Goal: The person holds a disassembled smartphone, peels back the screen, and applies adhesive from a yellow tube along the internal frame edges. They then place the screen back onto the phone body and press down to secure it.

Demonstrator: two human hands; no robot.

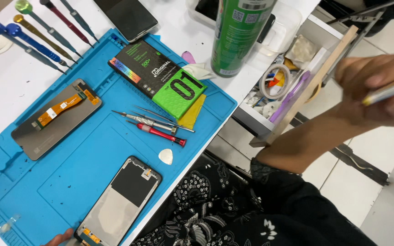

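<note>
White bench (10, 82) carries a blue work mat (60, 182); pale floor tiles lie to the right. Right hand (379, 89) is raised off the bench, beside the open drawer (279, 86), closed around a slim silver tool with a yellow band (388, 92); the tool is blurred and its kind cannot be told. Left hand (59, 238) shows only fingertips at the lower edge, touching the bottom end of an opened phone frame (119, 202) lying on the mat; its grip cannot be told. A detached screen panel with orange flex cable (55, 118) lies upper left on the mat. A red-handled screwdriver (160, 133), tweezers (160, 116) and a white pick (166, 156) lie between the frame and a black and green box (160, 77). A green spray can (238, 32) stands behind.
</note>
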